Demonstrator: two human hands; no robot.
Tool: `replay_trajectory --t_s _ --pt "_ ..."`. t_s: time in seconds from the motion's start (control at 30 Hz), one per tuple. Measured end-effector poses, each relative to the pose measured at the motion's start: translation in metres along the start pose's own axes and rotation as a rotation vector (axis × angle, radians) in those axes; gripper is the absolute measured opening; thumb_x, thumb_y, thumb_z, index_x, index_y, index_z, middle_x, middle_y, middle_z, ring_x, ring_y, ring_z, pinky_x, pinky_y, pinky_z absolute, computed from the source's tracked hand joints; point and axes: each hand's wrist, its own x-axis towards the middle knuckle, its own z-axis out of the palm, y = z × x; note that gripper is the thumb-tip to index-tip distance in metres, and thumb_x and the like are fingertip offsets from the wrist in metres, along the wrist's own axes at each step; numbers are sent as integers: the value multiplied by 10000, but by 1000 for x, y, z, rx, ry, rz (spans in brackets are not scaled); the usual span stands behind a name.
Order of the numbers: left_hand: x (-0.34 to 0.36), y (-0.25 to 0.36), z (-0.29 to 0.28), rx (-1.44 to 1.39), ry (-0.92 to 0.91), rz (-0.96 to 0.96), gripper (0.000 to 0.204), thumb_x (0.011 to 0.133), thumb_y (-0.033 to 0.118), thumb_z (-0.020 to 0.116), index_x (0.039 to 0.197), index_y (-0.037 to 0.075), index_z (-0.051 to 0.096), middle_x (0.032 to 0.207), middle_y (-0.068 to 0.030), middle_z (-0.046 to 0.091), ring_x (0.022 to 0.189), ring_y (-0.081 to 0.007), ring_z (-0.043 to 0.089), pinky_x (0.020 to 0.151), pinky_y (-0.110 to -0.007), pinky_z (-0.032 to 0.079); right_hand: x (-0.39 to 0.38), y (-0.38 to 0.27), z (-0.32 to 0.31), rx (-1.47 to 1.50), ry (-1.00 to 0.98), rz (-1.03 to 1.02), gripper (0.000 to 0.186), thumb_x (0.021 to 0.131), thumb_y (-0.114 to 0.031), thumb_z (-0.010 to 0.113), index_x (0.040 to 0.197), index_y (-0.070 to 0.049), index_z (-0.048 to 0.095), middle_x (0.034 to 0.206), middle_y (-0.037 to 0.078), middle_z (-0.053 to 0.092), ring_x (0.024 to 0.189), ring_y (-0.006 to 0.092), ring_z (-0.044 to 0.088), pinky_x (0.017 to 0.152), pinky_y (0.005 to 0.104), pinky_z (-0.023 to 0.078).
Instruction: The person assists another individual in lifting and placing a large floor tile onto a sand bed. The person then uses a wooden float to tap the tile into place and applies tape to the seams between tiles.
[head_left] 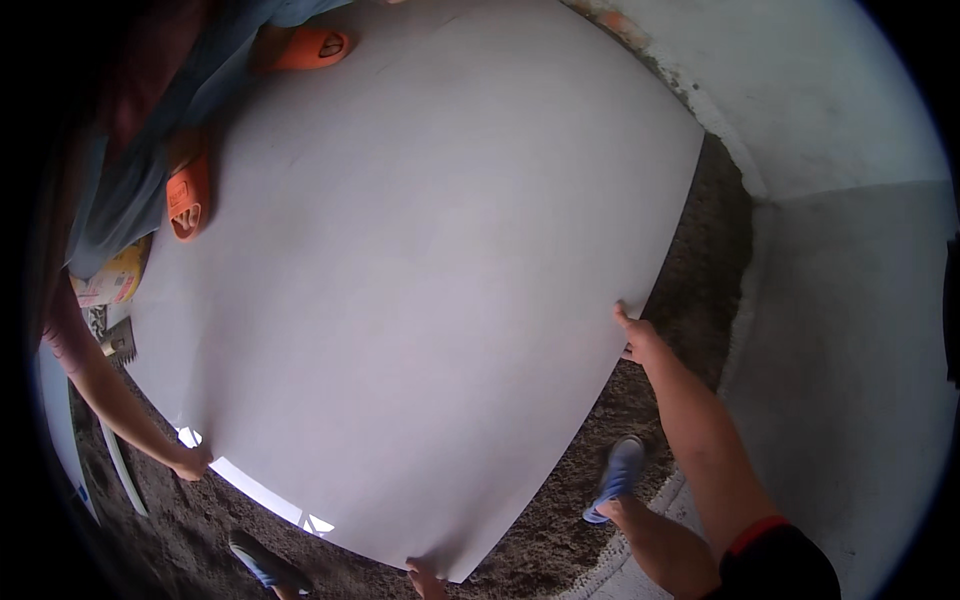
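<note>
A very large pale grey floor tile (430,260) with a smooth, faintly shiny face fills the middle of the view. My right hand (632,334) grips its right edge, thumb on top and fingers curled under the rim. At the near corner my left hand (425,578) is closed on the edge, only partly in view at the bottom. A co-worker's hand (192,462) holds the near left edge. Dark, crumbly bedding (690,270) shows beside and below the tile along its right and near sides.
The co-worker's orange sandals (188,200) rest on the pale surface at upper left. A notched trowel (119,341) and a yellow-and-white container (118,275) sit at the left. A grey wall (850,330) borders the right. My shoes (618,475) stand on the bedding.
</note>
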Motion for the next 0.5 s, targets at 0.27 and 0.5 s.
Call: replay_trajectory --t_s 0.27,0.5 --pt "-9 -5 -15 -68 -204 98 619 966 599 339 1274 104 545 1242 -66 593 1152 -271 513 862 -512 465 -11 1 -15 -144 -16 -109 739 780 -540 726 1254 -12 521 1227 116 585 1084 246 603 887 417 514" --pt "18 -10 10 21 129 -101 786 852 736 374 1364 140 400 1416 -82 424 1237 -334 450 821 -635 455 -5 -2 -19 -146 12 -98 744 772 -555 726 1267 -37 524 1262 110 562 1112 259 573 855 421 510"
